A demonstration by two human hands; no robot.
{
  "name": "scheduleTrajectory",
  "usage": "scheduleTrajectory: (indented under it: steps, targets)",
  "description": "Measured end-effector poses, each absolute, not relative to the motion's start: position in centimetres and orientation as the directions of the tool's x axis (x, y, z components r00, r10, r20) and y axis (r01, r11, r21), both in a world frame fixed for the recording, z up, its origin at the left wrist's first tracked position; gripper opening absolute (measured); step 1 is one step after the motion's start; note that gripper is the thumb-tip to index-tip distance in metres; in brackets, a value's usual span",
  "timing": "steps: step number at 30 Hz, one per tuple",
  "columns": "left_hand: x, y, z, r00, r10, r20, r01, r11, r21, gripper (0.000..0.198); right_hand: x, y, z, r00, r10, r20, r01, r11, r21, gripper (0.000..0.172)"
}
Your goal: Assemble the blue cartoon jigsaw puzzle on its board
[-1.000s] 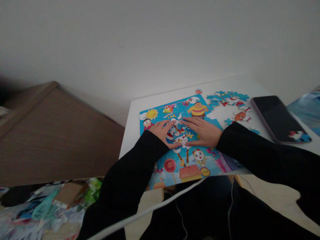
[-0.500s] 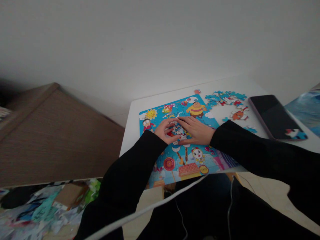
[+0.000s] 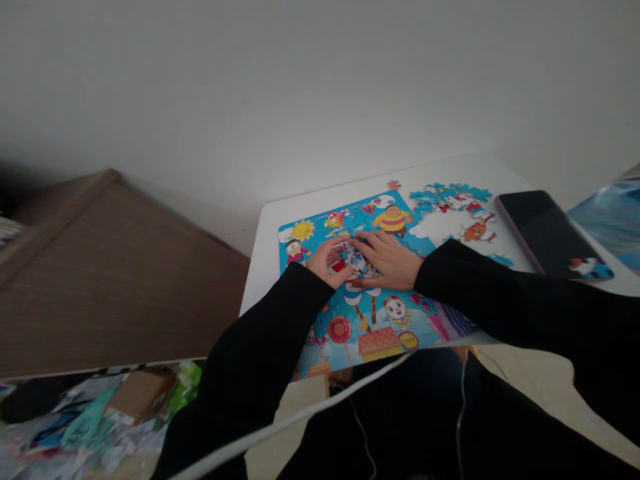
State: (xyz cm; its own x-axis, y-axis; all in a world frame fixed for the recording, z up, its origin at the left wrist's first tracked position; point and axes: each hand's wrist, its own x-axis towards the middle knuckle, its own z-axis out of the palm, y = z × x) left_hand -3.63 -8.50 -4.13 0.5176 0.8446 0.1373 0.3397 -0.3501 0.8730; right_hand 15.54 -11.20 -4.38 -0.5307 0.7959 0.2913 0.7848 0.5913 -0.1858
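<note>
A colourful cartoon jigsaw board (image 3: 380, 320) lies on the small white table (image 3: 265, 233), its near edge hanging over the table's front. Both my hands rest on the board's middle, facing each other. My left hand (image 3: 327, 261) has its fingers curled onto the picture. My right hand (image 3: 390, 261) lies flatter, fingers stretched towards the left hand. Between them sits a small cluster of joined puzzle pieces (image 3: 353, 262) that both sets of fingertips touch. Black sleeves cover both my arms.
Loose puzzle pieces (image 3: 453, 200) lie scattered on the table right of the board. A dark phone (image 3: 543, 233) lies further right, beside a blue printed sheet (image 3: 613, 220). A brown wooden surface (image 3: 100, 267) stands left. Clutter fills the lower left floor; white cables cross my lap.
My hands have drawn closer together on the board's middle. The left fingers have curled in and the right hand has slid left, squeezing the cluster of pieces between them.
</note>
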Motion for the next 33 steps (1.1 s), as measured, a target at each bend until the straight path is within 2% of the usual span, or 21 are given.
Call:
scheduleTrajectory:
  steps: [5, 12, 16, 22, 33]
  targets:
    - [-4.0, -7.6, -4.7, 0.553, 0.833, 0.003, 0.240, -0.163, 0.957, 0.053, 15.3, -11.2, -4.3, -0.503, 0.813, 0.292, 0.816, 0.558, -0.149, 0.091]
    - [-4.5, -6.3, -5.4, 0.538, 0.843, -0.021, 0.080, -0.026, 0.996, 0.055, 14.9, -11.0, -4.0, -0.495, 0.821, 0.285, 0.815, 0.552, -0.175, 0.080]
    - [-4.4, -6.4, -4.9, 0.524, 0.846, -0.101, 0.076, 0.072, 0.994, 0.054, 14.6, -10.7, -3.7, -0.489, 0.822, 0.293, 0.818, 0.548, -0.172, 0.075]
    - [-4.3, -7.5, -3.9, 0.482, 0.866, -0.134, -0.002, 0.154, 0.988, 0.047, 13.9, -10.2, -3.5, -0.471, 0.835, 0.284, 0.834, 0.526, -0.165, 0.050]
    - [-3.6, -8.1, -1.6, 0.356, 0.890, -0.286, -0.244, 0.384, 0.891, 0.035, 13.3, -9.5, -3.3, -0.501, 0.818, 0.283, 0.824, 0.550, -0.132, 0.045]
